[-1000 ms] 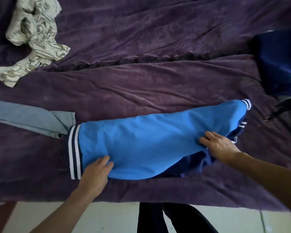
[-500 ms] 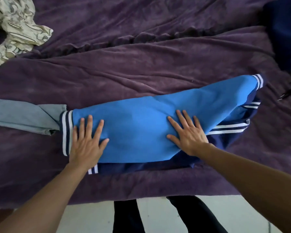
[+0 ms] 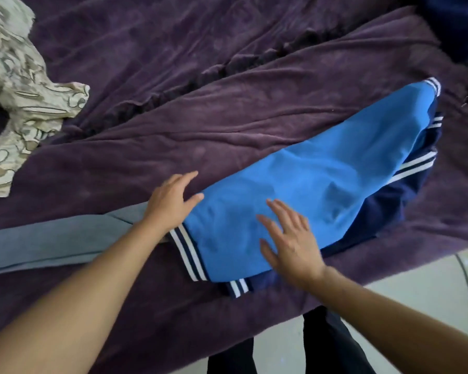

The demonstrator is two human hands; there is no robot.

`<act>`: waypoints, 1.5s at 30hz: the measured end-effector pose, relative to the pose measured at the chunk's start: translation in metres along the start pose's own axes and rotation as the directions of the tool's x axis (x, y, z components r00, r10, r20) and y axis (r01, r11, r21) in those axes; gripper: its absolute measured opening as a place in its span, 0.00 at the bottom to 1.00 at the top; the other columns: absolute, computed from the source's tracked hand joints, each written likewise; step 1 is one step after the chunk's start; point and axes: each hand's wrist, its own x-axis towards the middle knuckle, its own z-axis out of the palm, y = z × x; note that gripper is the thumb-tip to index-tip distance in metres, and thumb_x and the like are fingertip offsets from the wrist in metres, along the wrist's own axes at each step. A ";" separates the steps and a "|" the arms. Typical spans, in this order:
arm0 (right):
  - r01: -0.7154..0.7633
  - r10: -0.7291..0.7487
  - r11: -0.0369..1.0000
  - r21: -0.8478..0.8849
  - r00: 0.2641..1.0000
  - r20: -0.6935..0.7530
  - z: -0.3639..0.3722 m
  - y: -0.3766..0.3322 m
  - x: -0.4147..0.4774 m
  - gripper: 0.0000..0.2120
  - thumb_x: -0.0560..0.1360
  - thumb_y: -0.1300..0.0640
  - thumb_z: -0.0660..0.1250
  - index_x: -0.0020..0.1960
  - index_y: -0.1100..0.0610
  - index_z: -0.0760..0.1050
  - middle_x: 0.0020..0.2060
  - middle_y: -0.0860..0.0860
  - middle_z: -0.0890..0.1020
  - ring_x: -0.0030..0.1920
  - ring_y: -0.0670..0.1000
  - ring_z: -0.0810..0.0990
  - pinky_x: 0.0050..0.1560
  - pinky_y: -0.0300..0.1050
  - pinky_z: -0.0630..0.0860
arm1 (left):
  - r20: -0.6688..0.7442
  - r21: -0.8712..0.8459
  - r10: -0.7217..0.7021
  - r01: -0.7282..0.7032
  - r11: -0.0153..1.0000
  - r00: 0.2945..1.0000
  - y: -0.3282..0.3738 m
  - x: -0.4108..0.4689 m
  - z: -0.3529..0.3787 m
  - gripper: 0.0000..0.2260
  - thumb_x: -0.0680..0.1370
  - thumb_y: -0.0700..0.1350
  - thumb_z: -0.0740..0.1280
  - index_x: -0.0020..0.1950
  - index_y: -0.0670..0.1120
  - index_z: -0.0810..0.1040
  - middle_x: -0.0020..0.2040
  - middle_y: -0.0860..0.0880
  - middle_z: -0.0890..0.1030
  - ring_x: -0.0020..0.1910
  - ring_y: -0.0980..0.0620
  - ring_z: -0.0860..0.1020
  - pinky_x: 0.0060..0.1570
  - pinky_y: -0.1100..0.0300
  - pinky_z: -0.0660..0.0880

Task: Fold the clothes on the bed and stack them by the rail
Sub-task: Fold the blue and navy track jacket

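Early: bright blue striped-cuff jacket (image 3: 322, 179) half-folded at near edge of purple bed (image 3: 227, 76); left hand (image 3: 170, 203), right hand (image 3: 289, 238) spread-fingered on it; grey-blue garment (image 3: 52, 241), cream patterned garment (image 3: 19, 85) unfolded.

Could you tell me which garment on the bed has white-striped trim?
The bright blue jacket; the grey garment and the patterned cloth show no stripes.

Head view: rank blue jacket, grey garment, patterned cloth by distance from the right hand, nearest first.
From the right hand:
1. Blue jacket: directly beneath the hand.
2. Grey garment: left, past the jacket's striped hem.
3. Patterned cloth: far upper left.
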 end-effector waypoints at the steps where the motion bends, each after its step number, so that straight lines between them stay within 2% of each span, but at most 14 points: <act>1: -0.035 0.034 0.999 0.022 0.997 0.071 0.016 -0.029 -0.012 0.29 0.70 0.45 0.68 0.67 0.59 0.73 0.70 0.61 0.69 0.70 0.64 0.67 0.63 0.59 0.70 | 0.153 -0.063 -0.040 0.050 0.997 0.987 -0.002 0.010 0.000 0.25 0.75 0.51 0.71 0.71 0.50 0.70 0.62 0.44 0.77 0.63 0.43 0.74 0.61 0.52 0.70; 5: -0.248 0.277 0.961 -0.122 0.865 0.419 0.069 -0.109 -0.042 0.56 0.56 0.30 0.70 0.75 0.59 0.60 0.74 0.64 0.59 0.74 0.68 0.57 0.66 0.70 0.62 | 0.396 -0.150 -0.109 0.181 0.972 0.912 -0.009 0.025 0.008 0.19 0.71 0.52 0.75 0.59 0.47 0.79 0.45 0.47 0.81 0.46 0.47 0.79 0.44 0.59 0.70; 8: -0.333 0.370 0.929 -0.161 0.832 0.413 0.088 -0.110 -0.042 0.46 0.63 0.44 0.74 0.75 0.58 0.60 0.74 0.63 0.61 0.73 0.68 0.60 0.64 0.70 0.66 | 0.395 -0.097 -0.057 0.103 0.990 0.917 -0.013 0.032 0.007 0.08 0.71 0.51 0.74 0.37 0.48 0.81 0.31 0.53 0.76 0.32 0.53 0.73 0.33 0.60 0.68; 11: -0.273 0.303 0.952 -0.137 0.904 0.301 0.087 -0.093 -0.048 0.29 0.72 0.59 0.59 0.73 0.56 0.66 0.72 0.61 0.67 0.70 0.64 0.67 0.58 0.59 0.75 | 0.425 -0.046 -0.076 0.105 0.993 0.902 -0.012 0.034 0.004 0.11 0.73 0.51 0.72 0.34 0.47 0.78 0.32 0.52 0.76 0.33 0.54 0.73 0.35 0.59 0.68; 15: -0.374 0.308 0.921 0.108 0.870 0.384 0.054 -0.068 -0.047 0.33 0.69 0.62 0.63 0.73 0.47 0.65 0.72 0.49 0.68 0.70 0.52 0.69 0.56 0.47 0.75 | 0.424 -0.006 -0.119 0.135 0.991 0.898 0.010 0.026 -0.004 0.12 0.73 0.48 0.70 0.34 0.46 0.70 0.33 0.50 0.72 0.34 0.51 0.70 0.36 0.57 0.65; 19: -0.537 0.391 0.687 0.490 0.841 0.373 -0.019 -0.033 -0.038 0.26 0.69 0.63 0.65 0.64 0.42 0.74 0.58 0.40 0.80 0.58 0.44 0.78 0.54 0.43 0.74 | 0.406 -0.132 -0.067 0.131 0.983 0.912 0.071 0.033 -0.038 0.09 0.71 0.48 0.72 0.38 0.47 0.74 0.36 0.47 0.76 0.35 0.50 0.72 0.37 0.58 0.68; 22: -0.560 0.436 0.358 0.747 0.808 0.397 -0.075 0.019 -0.024 0.18 0.69 0.73 0.66 0.42 0.49 0.77 0.30 0.41 0.79 0.31 0.40 0.76 0.31 0.35 0.72 | 0.505 -0.356 -0.016 0.225 0.907 0.863 0.135 0.049 -0.061 0.13 0.76 0.56 0.67 0.48 0.47 0.77 0.36 0.44 0.82 0.33 0.47 0.80 0.37 0.56 0.75; 25: -0.662 0.624 0.109 0.741 0.626 0.468 -0.103 0.094 -0.013 0.14 0.70 0.72 0.68 0.34 0.57 0.70 0.20 0.49 0.71 0.20 0.46 0.67 0.19 0.35 0.63 | 0.471 -0.508 0.048 0.226 0.831 0.881 0.195 0.070 -0.055 0.12 0.80 0.56 0.58 0.54 0.49 0.73 0.37 0.41 0.83 0.32 0.45 0.82 0.32 0.59 0.76; 28: -0.727 0.757 0.037 0.686 0.468 0.456 -0.108 0.160 -0.006 0.08 0.70 0.67 0.70 0.40 0.58 0.72 0.26 0.51 0.73 0.24 0.47 0.70 0.22 0.37 0.66 | 0.218 -0.462 0.083 0.028 0.886 0.972 0.228 0.090 -0.017 0.06 0.80 0.50 0.62 0.50 0.50 0.76 0.46 0.40 0.81 0.35 0.47 0.78 0.35 0.58 0.72; 32: -0.876 0.905 0.304 0.374 0.388 0.175 -0.098 0.197 -0.023 0.28 0.72 0.55 0.69 0.71 0.54 0.65 0.59 0.55 0.77 0.58 0.58 0.76 0.53 0.52 0.75 | 0.215 -0.082 0.109 -0.093 0.992 0.971 0.224 0.096 0.045 0.17 0.78 0.49 0.65 0.64 0.45 0.76 0.61 0.44 0.79 0.60 0.45 0.76 0.61 0.55 0.71; 35: -0.729 0.745 0.667 0.154 0.661 -0.096 -0.086 0.196 -0.036 0.29 0.73 0.53 0.66 0.73 0.52 0.64 0.72 0.55 0.66 0.71 0.58 0.63 0.61 0.57 0.69 | 0.170 -0.031 -0.022 0.027 0.999 0.985 0.218 0.096 0.075 0.27 0.77 0.56 0.65 0.72 0.45 0.67 0.70 0.42 0.71 0.68 0.43 0.69 0.67 0.51 0.66; 37: -0.590 0.587 0.807 0.022 0.797 -0.141 -0.077 0.201 -0.031 0.29 0.74 0.50 0.66 0.73 0.52 0.64 0.75 0.57 0.60 0.75 0.58 0.57 0.65 0.58 0.65 | 0.123 -0.055 -0.146 0.154 0.987 0.982 0.217 0.101 0.088 0.35 0.74 0.61 0.66 0.75 0.47 0.61 0.72 0.42 0.68 0.69 0.41 0.68 0.68 0.50 0.66; 41: -0.385 0.391 0.920 -0.080 0.917 0.080 -0.053 0.227 -0.013 0.35 0.77 0.38 0.56 0.78 0.51 0.51 0.78 0.55 0.51 0.77 0.56 0.49 0.72 0.58 0.55 | 0.093 -0.241 -0.341 0.353 0.904 0.936 0.210 0.101 0.107 0.47 0.66 0.65 0.72 0.77 0.46 0.55 0.74 0.45 0.64 0.71 0.44 0.65 0.69 0.50 0.64; 45: -0.403 0.379 0.915 -0.018 0.845 0.376 -0.026 0.245 -0.012 0.37 0.77 0.33 0.49 0.78 0.49 0.41 0.78 0.52 0.44 0.78 0.52 0.43 0.75 0.56 0.47 | 0.056 -0.419 -0.423 0.406 0.812 0.905 0.206 0.101 0.117 0.46 0.62 0.58 0.79 0.73 0.44 0.64 0.69 0.45 0.72 0.65 0.46 0.73 0.66 0.51 0.70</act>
